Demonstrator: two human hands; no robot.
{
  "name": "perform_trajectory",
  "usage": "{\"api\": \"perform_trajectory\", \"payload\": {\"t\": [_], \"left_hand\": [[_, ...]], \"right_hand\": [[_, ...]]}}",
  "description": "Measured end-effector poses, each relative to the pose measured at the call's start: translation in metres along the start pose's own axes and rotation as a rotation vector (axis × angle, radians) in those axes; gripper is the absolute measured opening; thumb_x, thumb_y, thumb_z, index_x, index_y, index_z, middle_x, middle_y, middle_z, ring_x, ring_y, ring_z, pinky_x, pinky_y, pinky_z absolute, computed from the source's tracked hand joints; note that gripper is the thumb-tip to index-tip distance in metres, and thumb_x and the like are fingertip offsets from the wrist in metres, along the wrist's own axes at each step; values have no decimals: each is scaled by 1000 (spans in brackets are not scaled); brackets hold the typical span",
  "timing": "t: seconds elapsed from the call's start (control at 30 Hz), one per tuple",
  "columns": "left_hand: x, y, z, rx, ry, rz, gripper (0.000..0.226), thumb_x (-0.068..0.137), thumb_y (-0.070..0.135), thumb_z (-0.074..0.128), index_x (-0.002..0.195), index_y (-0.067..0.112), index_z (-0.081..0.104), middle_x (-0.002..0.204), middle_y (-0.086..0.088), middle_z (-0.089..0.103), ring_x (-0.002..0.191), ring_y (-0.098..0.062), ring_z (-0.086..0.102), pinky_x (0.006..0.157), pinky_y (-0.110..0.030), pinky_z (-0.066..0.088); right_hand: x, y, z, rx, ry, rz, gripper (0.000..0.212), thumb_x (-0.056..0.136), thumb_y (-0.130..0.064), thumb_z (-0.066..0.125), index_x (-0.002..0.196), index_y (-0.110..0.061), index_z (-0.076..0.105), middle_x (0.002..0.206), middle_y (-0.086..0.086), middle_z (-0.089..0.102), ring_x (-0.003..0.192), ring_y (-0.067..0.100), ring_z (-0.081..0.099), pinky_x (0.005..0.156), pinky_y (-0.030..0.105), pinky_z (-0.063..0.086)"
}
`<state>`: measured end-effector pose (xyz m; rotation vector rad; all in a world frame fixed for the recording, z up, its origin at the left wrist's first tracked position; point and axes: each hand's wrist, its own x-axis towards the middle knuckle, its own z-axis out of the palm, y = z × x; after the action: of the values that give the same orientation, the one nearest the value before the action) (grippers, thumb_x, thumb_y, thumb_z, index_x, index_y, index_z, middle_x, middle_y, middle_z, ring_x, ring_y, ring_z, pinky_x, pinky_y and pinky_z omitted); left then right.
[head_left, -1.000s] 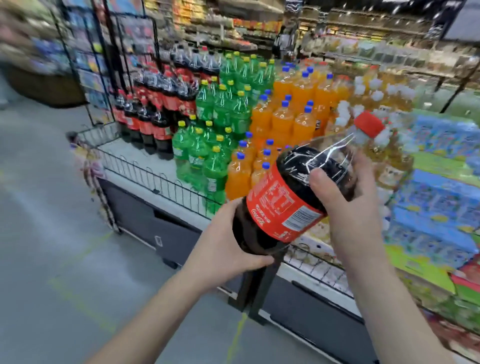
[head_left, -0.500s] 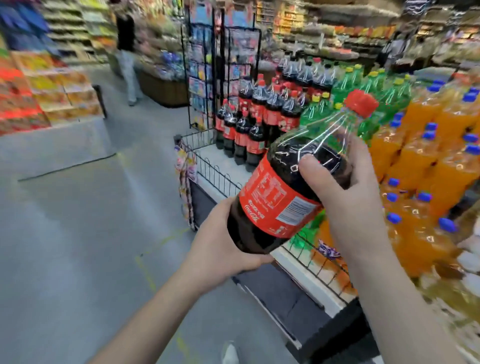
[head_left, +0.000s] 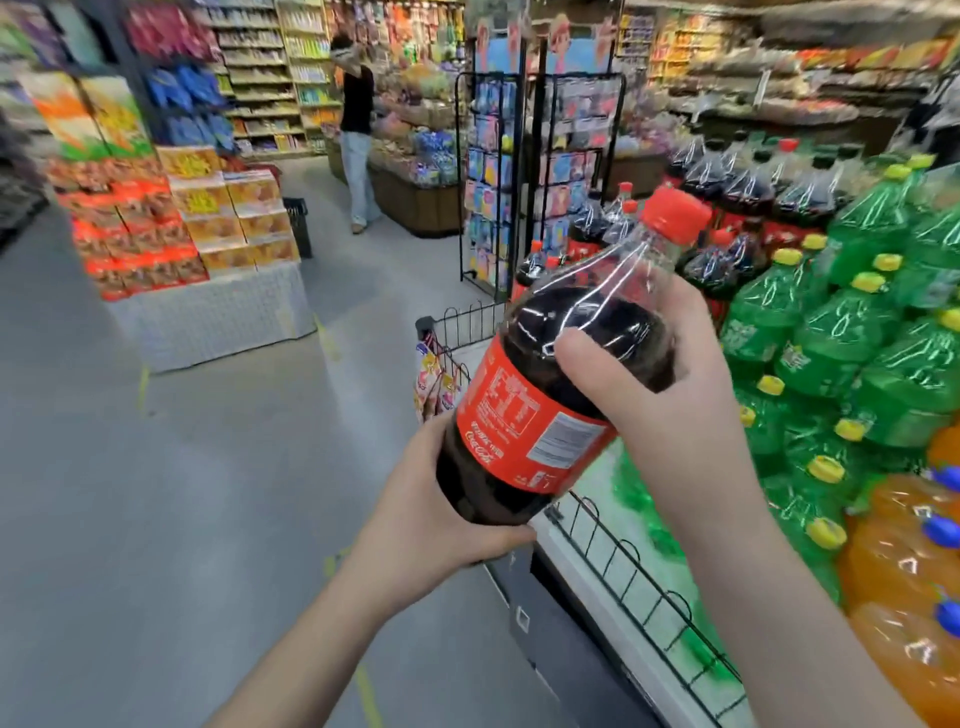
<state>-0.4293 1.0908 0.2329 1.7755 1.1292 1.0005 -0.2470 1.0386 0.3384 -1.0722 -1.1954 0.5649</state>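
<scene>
A large cola bottle (head_left: 524, 415) with a red label and red cap is tilted in the air in front of me, cap pointing up and right. My left hand (head_left: 431, 519) cups its base from below, fingers curled round it. My right hand (head_left: 675, 410) grips the upper body, thumb across the dark shoulder. The bottle hangs over the left corner of the drinks display (head_left: 597, 540).
Green bottles (head_left: 841, 332), orange bottles (head_left: 914, 571) and dark cola bottles (head_left: 727, 192) fill the display on the right behind a low wire rail. A black wire rack (head_left: 493, 182) stands behind. Stacked boxes (head_left: 208, 218) sit left. A person (head_left: 358, 130) stands far down the grey aisle.
The view has swung left, so the display now lies on the right and the aisle shows ahead. Both hands keep the same hold on the bottle.
</scene>
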Motion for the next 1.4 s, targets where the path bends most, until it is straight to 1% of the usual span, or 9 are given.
{"api": "perform_trajectory", "payload": {"t": [0.2,0.37,0.63,0.8,1.0,1.1,1.2,1.27,1.4], "left_hand": [[68,-23,-11,-4,16,-34,94,52,20,102,130,41,52,116,17,70,104,-7,73,77,-34,62],[134,-52,-26,-11,-41,-31,93,51,28,102,128,45,53,118,16,70,108,-12,73,82,-51,65],[242,-103,-57,-40,-168,68,96,50,25,104,127,50,53,119,22,69,111,1,69,90,-34,61],[302,-124,-68,-52,-261,107,102,47,34,104,134,46,52,124,24,68,115,1,67,98,-36,58],[355,-127,-52,-65,-393,98,95,52,24,105,130,40,54,117,39,63,108,14,64,88,-11,54],[382,-126,-31,-77,-465,108,89,55,21,105,123,44,52,112,46,60,104,22,60,79,2,45],[401,-124,-9,-83,-526,99,90,54,24,105,126,41,54,111,36,66,104,15,65,80,-3,48],[416,-125,14,-84,-574,104,91,55,25,106,129,37,54,114,29,70,107,10,67,83,-9,52],[444,-120,60,-58,-676,136,91,56,24,105,129,40,54,116,26,70,110,6,68,87,-14,56]], "right_hand": [[64,34,26,-16,-16,29,65,79,-35,83,138,-34,57,126,-19,72,116,-2,68,94,18,56],[112,65,53,-39,8,59,67,76,-38,89,134,-43,55,125,-22,71,115,-2,68,93,23,58],[181,113,108,-107,102,76,58,76,-34,81,128,-44,56,120,-26,72,110,-5,69,84,10,53],[216,134,133,-160,170,91,59,77,-35,81,127,-48,54,119,-29,71,111,-5,69,84,10,54],[257,157,131,-217,287,98,68,78,-45,83,139,-35,55,128,-19,70,120,4,68,97,28,58],[278,168,114,-202,341,96,49,87,-48,70,131,-30,60,127,-7,74,120,12,70,105,43,56],[295,175,96,-237,392,102,30,97,-50,66,119,-30,66,116,-8,77,111,8,71,98,33,55],[305,181,78,-255,454,105,35,103,-52,58,114,-20,67,105,-7,78,100,5,72,88,24,55],[323,198,37,-351,557,133,52,102,-61,41,108,-19,71,107,3,78,103,20,75,95,43,59]]}}
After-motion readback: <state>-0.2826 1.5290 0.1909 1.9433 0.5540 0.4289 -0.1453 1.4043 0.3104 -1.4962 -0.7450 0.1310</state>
